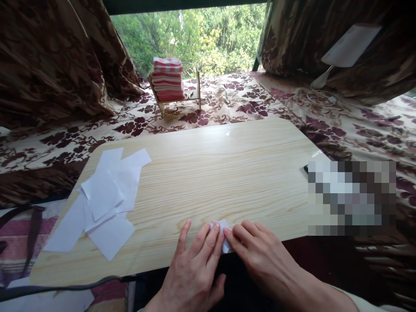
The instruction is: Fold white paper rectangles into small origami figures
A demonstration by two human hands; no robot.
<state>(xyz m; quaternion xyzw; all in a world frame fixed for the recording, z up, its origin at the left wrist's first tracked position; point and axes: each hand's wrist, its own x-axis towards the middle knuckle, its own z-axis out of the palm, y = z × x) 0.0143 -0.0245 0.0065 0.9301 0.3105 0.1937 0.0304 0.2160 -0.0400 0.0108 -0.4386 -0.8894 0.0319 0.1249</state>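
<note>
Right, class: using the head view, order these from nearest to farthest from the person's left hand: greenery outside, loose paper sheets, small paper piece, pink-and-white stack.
From the left hand:
1. Small paper piece: at its fingertips, near table edge.
2. Loose paper sheets: table's left side.
3. Pink-and-white stack: beyond the table's far edge.
4. Greenery: outside the window.

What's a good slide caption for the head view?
Left hand and right hand touch a small paper at the near edge of the table, loose sheets lying left.
</note>
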